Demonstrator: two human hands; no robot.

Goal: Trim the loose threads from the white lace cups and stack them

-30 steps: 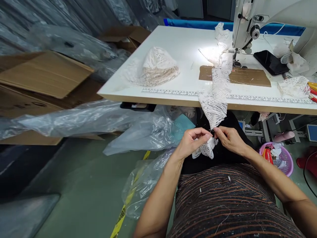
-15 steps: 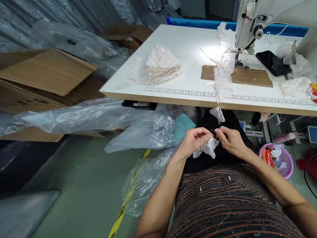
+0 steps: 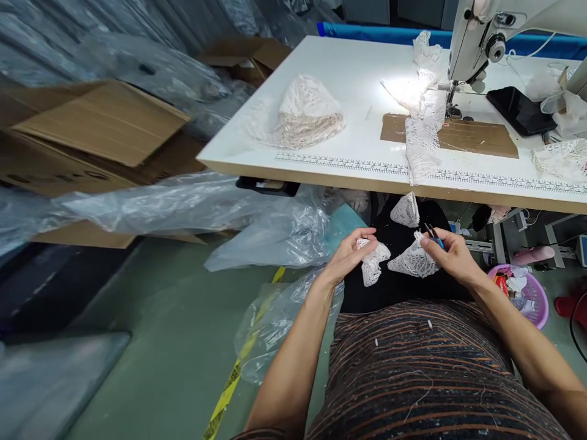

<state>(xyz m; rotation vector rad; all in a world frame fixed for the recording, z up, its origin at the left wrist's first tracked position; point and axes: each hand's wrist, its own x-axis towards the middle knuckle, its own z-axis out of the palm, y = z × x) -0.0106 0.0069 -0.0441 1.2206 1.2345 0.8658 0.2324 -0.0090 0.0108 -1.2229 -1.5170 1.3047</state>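
Over my lap, my left hand pinches a small crumpled white lace piece. My right hand is closed on small thread snips with a blue handle and dark pointed blades. Between its thumb and fingers it also grips another white lace piece, which hangs to the left. The two lace pieces are apart. Just above my hands, the end of a lace strip droops over the table edge; the strip runs up beside the sewing machine needle.
The white sewing table carries a stack of lace pieces, a sewing machine, a brown cardboard strip and a black phone. Cardboard boxes and plastic sheeting lie left. A pink basket stands right.
My hands were close together at one lace bunch; now they have moved apart, each with a lace piece. The snips have come into sight in my right hand. The view has shifted slightly.
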